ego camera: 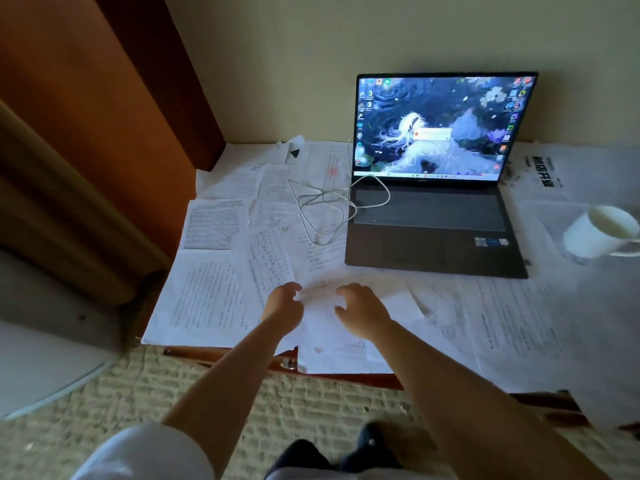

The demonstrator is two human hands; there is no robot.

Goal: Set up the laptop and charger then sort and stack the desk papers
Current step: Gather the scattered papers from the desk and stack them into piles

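An open laptop stands at the back of the desk with its screen lit. To its left a white charger cable lies in loose coils on the papers, one loop resting over the keyboard's left corner. Printed papers lie scattered and overlapping across the whole desk. My left hand and my right hand are side by side near the front edge, fingers loosely curled over a white sheet that lies between them. Neither hand plainly grips it.
A white mug stands on the papers right of the laptop. A small black-and-white object lies at the back by the wall. A wooden cabinet borders the desk's left side. The dark wooden desk edge shows below the overhanging sheets.
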